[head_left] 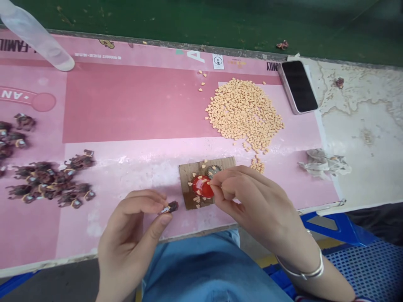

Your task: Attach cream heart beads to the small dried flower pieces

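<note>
Surface: pink printed mat point(135, 100) on a green bench point(189, 21), seen from above.

Left hand point(135, 235): thumb and fingers closed on a brown piece point(171, 206), gripping its near end; the far end sticks out beyond the fingertips.

Right hand point(248, 201): thumb and forefinger pinched tight over a red lid point(201, 186), apparently on a tan bit point(209, 183); the tiny bit is partly hidden by the fingertips.

Key relation: the long axis of the brown piece runs roughly across the view, tipped up toward the right. Its free end points at the red lid, which lies just right of the left grip and directly under the right grip. The right hand is nearer the lid.

Around the grip: the lid sits on a cardboard square point(226, 162), scattered with more tan bits, and a round metal cap point(213, 170) lies just beyond it.

Rest: beyond the right hand lies a heap of tan granules point(244, 111), with a phone point(297, 86) past it. Left of the left hand lies a cluster of brown pieces point(47, 180). A crumpled rag point(324, 163) lies right of the right hand, which wears a metal bangle point(302, 268).
</note>
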The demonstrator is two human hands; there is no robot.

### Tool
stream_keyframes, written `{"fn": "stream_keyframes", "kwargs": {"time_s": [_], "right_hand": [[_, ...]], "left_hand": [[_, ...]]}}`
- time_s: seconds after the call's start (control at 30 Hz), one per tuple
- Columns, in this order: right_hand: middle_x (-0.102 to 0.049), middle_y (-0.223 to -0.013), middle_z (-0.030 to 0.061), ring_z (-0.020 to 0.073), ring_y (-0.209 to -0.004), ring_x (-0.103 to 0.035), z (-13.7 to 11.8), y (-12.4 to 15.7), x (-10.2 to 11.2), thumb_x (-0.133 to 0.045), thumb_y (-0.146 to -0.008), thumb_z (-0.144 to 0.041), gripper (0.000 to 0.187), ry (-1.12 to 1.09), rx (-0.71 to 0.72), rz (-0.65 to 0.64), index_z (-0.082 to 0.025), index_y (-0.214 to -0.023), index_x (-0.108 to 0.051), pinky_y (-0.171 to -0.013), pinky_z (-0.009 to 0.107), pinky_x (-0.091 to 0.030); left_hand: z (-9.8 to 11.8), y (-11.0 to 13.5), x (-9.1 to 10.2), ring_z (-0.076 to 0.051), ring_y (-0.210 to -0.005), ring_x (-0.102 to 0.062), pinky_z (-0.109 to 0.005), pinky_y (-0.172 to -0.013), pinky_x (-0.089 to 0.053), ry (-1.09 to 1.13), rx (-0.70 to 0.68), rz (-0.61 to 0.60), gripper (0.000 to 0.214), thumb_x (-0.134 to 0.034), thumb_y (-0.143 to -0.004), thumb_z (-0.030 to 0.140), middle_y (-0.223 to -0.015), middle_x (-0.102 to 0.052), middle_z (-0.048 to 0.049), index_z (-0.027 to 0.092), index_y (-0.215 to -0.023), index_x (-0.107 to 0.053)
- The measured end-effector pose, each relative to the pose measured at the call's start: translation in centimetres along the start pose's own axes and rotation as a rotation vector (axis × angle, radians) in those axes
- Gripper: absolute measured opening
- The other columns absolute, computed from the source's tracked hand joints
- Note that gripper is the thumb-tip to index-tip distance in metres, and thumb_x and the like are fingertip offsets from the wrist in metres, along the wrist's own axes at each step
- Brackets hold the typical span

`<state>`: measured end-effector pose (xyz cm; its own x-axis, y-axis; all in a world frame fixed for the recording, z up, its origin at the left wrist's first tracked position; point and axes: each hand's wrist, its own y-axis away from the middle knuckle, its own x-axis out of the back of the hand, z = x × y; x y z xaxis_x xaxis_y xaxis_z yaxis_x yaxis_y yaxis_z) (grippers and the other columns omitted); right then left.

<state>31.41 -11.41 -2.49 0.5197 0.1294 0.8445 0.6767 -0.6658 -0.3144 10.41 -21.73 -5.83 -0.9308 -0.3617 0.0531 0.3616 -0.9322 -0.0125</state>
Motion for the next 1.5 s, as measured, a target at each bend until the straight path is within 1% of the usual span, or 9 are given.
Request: {"fn": "stream_keyframes", "kwargs": {"time_s": [0.27,0.37,0.5,0.7,0.83,1.07,1.2,1.37,1.5], "right_hand": [[-0.073,-0.082,0.0019,0.0164,-0.074,-0.066,-0.5,-0.7,0.7,-0.053,-0.105,-0.001,0.031,0.037,0.033,0.008,-0.025,-0.086,-0.049,-0.066,0.03,-0.059],[-0.077,-0.09,0.0024,0.0181,-0.08,-0.072,-0.7,-0.6,1.7,-0.058,-0.1,0.001,0.031,-0.015,0.003,0.05,-0.026,-0.088,-0.051,-0.071,0.032,-0.064],[-0.078,-0.098,0.0003,0.0174,-0.081,-0.075,-0.6,-0.3,2.9,-0.06,-0.097,0.002,0.035,-0.135,-0.016,-0.012,-0.029,-0.083,-0.052,-0.075,0.033,-0.068],[-0.075,-0.086,-0.0019,0.0149,-0.079,-0.074,-0.4,0.3,0.8,-0.06,-0.1,0.0,0.033,-0.181,-0.071,0.079,-0.028,-0.087,-0.047,-0.076,0.028,-0.067],[-0.081,-0.093,-0.0019,0.0121,-0.089,-0.079,-1.4,0.4,0.1,-0.061,-0.099,0.003,0.04,-0.294,-0.029,0.115,-0.028,-0.079,-0.043,-0.086,0.025,-0.068],[-0.083,-0.09,-0.0059,0.006,-0.089,-0.079,-2.6,1.8,-1.3,-0.069,-0.098,0.002,0.031,-0.422,-0.084,0.178,-0.026,-0.09,-0.058,-0.095,0.013,-0.065],[-0.08,-0.085,-0.0074,0.0058,-0.087,-0.079,-2.6,2.9,-1.4,-0.068,-0.1,-0.001,0.023,-0.437,-0.105,0.214,-0.024,-0.097,-0.066,-0.097,0.011,-0.063],[-0.086,-0.103,-0.0004,0.016,-0.091,-0.083,-3.0,3.5,-0.2,-0.073,-0.097,-0.011,0.017,-0.276,-0.138,0.071,-0.025,-0.105,-0.074,-0.085,0.023,-0.072],[-0.086,-0.101,-0.0044,0.0185,-0.093,-0.084,-3.1,3.8,-1.7,-0.073,-0.091,-0.008,0.027,-0.096,0.079,0.299,-0.028,-0.078,-0.064,-0.084,0.026,-0.074]], "left_hand": [[1.0,0.6,-0.6,-0.011,-0.093,-0.075,-0.016,-0.089,-0.067,0.024,0.104,0.072,0.008,-0.079,-0.098,0.02,-0.095,-0.073,0.0018,0.027,-0.098,-0.075],[0.9,0.4,-0.5,-0.01,-0.091,-0.073,-0.015,-0.087,-0.067,0.072,0.09,0.014,0.008,-0.077,-0.1,0.02,-0.094,-0.071,0.002,0.028,-0.1,-0.074],[0.6,0.1,-0.4,-0.011,-0.089,-0.073,-0.016,-0.084,-0.068,0.111,0.08,-0.039,0.008,-0.074,-0.101,0.02,-0.093,-0.069,0.0015,0.028,-0.102,-0.073],[0.8,0.0,-1.1,-0.01,-0.084,-0.073,-0.016,-0.082,-0.067,0.221,0.156,-0.082,0.004,-0.076,-0.102,0.027,-0.093,-0.068,0.0016,0.029,-0.1,-0.073],[0.7,-0.1,-1.4,-0.008,-0.084,-0.073,-0.011,-0.077,-0.063,0.332,0.278,-0.173,0.007,-0.08,-0.1,0.031,-0.094,-0.068,0.0011,0.029,-0.096,-0.074],[0.8,-0.7,-1.8,-0.009,-0.074,-0.068,-0.011,-0.062,-0.059,0.461,0.361,-0.289,0.011,-0.081,-0.098,0.033,-0.088,-0.069,0.0004,0.028,-0.09,-0.075],[1.3,-0.7,-2.3,-0.007,-0.067,-0.064,-0.011,-0.062,-0.059,0.526,0.436,-0.283,0.011,-0.086,-0.093,0.032,-0.086,-0.068,0.0025,0.029,-0.089,-0.076],[1.5,0.0,-2.7,-0.007,-0.074,-0.07,-0.012,-0.071,-0.063,0.479,0.448,-0.21,0.012,-0.087,-0.092,0.03,-0.087,-0.069,0.0036,0.03,-0.088,-0.076],[2.1,0.4,-3.3,-0.007,-0.08,-0.072,-0.01,-0.076,-0.063,0.41,0.44,-0.111,0.016,-0.089,-0.09,0.028,-0.088,-0.07,0.0045,0.03,-0.083,-0.075]]}}
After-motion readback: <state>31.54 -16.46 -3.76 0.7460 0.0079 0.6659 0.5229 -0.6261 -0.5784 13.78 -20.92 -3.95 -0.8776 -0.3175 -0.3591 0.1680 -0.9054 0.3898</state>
